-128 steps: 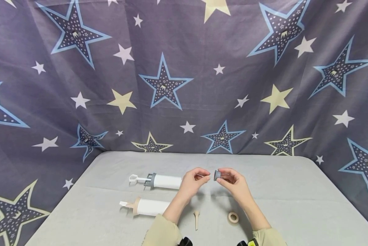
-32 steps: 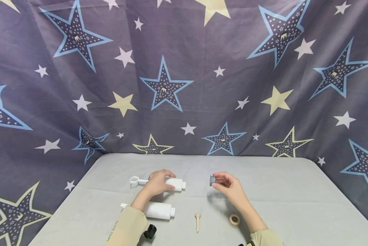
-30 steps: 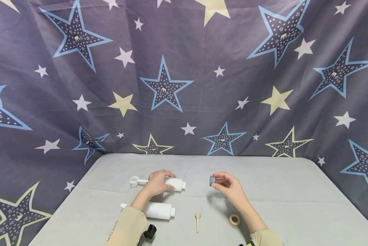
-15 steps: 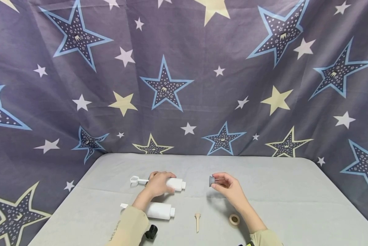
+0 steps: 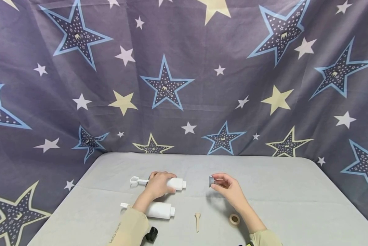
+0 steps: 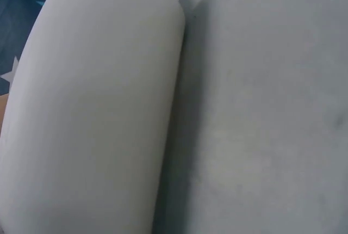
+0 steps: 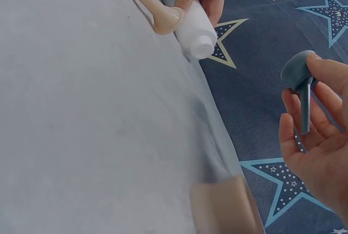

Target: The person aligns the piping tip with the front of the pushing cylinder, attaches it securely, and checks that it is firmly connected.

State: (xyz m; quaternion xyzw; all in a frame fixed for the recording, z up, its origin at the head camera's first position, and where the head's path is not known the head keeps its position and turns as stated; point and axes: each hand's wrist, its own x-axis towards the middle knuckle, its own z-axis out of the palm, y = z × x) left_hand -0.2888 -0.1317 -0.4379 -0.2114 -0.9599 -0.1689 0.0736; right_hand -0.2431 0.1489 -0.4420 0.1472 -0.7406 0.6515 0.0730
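Observation:
My left hand (image 5: 160, 184) grips the white barrel of the far large plunger syringe (image 5: 178, 184), which lies on the table. Its plunger handle points left and its short neck right; the hand covers its grey collar. My right hand (image 5: 228, 188) holds a grey nozzle (image 5: 211, 181) above the table, wide cup towards the left. In the right wrist view this nozzle (image 7: 297, 71) shows a narrow stem running down beside the fingers. Nearer lies a second white syringe (image 5: 159, 210), partly behind the left forearm. A white barrel (image 6: 92, 103) fills the left wrist view's left side.
A beige nozzle (image 5: 197, 222) with a long stem lies near the table's front middle. To its right sits a beige ring (image 5: 234, 219), beside the right forearm. A star-patterned curtain (image 5: 184, 85) hangs behind the grey-covered table (image 5: 279, 191).
Since the oldest frame my left hand has moved left from near the right hand and taken hold of the far syringe. Over the last second both hands have barely moved.

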